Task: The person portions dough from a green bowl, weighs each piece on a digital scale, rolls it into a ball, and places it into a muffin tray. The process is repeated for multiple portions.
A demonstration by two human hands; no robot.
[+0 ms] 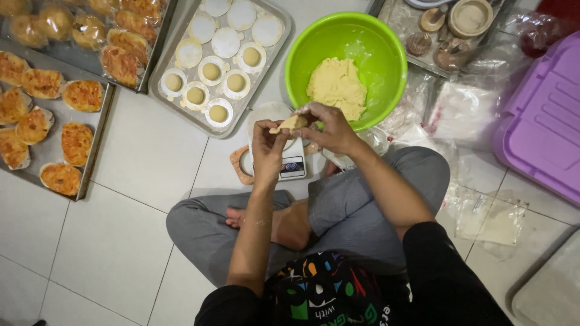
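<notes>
The person is sitting cross-legged on the tiled floor [121, 241], and both hands are working one small piece of dough [292, 123] held in the air just above a kitchen scale [284, 151]. The left hand [267, 145] is cupping the piece from below with its fingers curled up around it, while the right hand [323, 128] is closing over it from above, thumb and fingertips pinching its edge; neither is flat open. Doing this well probably means keeping the pinch light and turning the piece a little at a time, so it is rounding evenly rather than tearing or sticking. The green bowl [386, 54] with the rest of the dough mass [337, 86] is standing just beyond the hands, near enough for adding or returning a pinch. Further left, the metal tray [158, 78] is carrying paper discs [241, 14], several already topped with small balls [211, 71]; matching their size looks like the standard to aim for. Trays of baked pastries [75, 142] are lying at far left.
</notes>
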